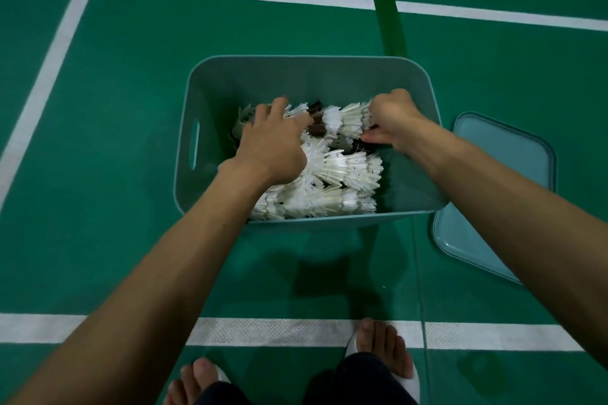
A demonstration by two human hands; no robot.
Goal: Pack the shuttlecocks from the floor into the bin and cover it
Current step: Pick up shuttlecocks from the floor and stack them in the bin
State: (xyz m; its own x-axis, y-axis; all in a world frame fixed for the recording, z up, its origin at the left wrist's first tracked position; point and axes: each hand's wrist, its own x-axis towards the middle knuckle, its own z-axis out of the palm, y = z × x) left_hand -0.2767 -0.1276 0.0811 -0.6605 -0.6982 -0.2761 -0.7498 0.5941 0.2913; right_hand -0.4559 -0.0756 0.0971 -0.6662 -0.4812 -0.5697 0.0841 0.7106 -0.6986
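White feathers are under both grips. The right hand point(391, 122) is curled tight round the end of a row of shuttlecocks point(348, 168), thumb tucked beneath, close to the bin's right wall. The left hand point(273, 138) lies over the other end with its fingers spread and reaching forward, pressing rather than pinching as far as I can tell from here. The shuttlecocks lie on their sides in nested rows inside the teal bin point(296, 60), a few dark ones among the white in the far row, and they sit well below the rim. The bin stands on the green floor point(131, 82). Its lid point(503, 154) lies flat on the floor just to the right, part of one edge hidden behind the bin's near right corner. I see no loose shuttlecocks on the floor round about (though only this patch of court is in view), so I judge the packing nearly done and the lid to be next. The danger now is mostly to the feathers: shoving or squeezing the row down hard could bend or snap them. A nested row let go unevenly may spring apart and skew across the rows beneath. Any row left tilted or riding high could foul the lid when it goes on. Dragging the lid out from beside the bin might also knock the bin askew.
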